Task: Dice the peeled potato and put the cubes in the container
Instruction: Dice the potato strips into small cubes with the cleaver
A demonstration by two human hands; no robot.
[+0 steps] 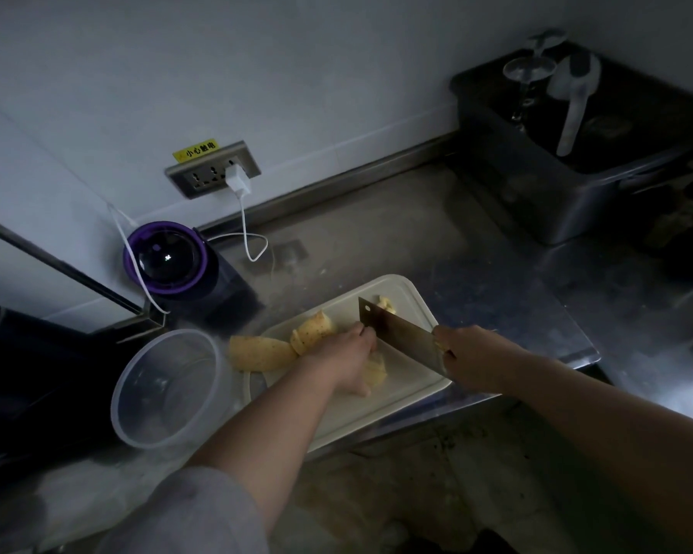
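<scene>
Left hand (347,353) pins a potato (377,371) to the board (397,397), right hand (471,359) grips the cleaver (401,333), blade right alongside.

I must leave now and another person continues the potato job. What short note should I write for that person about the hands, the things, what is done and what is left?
Left hand: holds down a potato piece on the cutting board, fingers curled.
Right hand: grips the cleaver, blade close to the left hand.
Other large chunks lie at the board's left edge.
Container: left of the board, looks empty.
Done: potato cut into chunks.
Left: dice them, fill the container.
</scene>
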